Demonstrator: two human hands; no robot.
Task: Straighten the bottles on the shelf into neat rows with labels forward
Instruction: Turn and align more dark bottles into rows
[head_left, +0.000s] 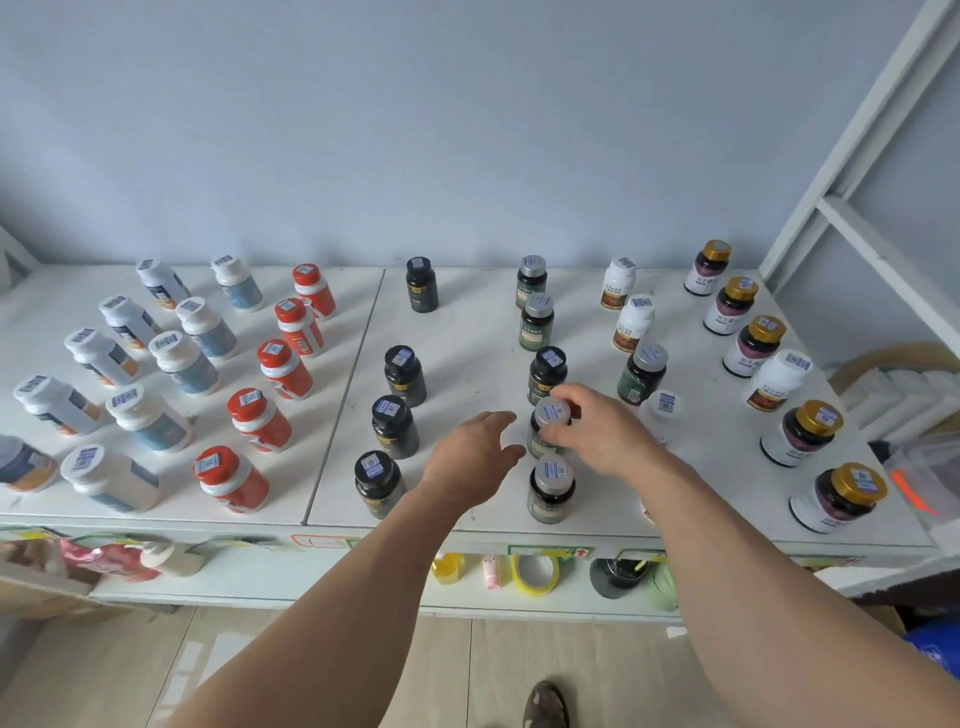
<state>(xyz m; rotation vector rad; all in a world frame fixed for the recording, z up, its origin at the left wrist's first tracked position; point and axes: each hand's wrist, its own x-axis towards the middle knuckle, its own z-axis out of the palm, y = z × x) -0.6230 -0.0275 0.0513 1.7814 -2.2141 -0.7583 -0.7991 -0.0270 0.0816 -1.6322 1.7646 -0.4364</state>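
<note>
Many pill bottles stand in rough columns on the white shelf (467, 332). My right hand (597, 434) grips a dark green bottle with a silver cap (551, 413) in the middle column, fingers around its cap and body. My left hand (475, 457) hovers just left of that bottle, fingers apart, holding nothing. Another silver-capped green bottle (551, 488) stands right in front of it, and a black-capped bottle (548, 374) right behind. A white bottle (662, 410) is partly hidden behind my right hand.
Red bottles (260, 421), white bottles (148, 418) and black bottles (395, 426) fill columns to the left. Gold-capped purple bottles (802, 431) line the right side. A white rack frame (852, 156) rises at right. A lower shelf holds yellow tape (535, 574) and small items.
</note>
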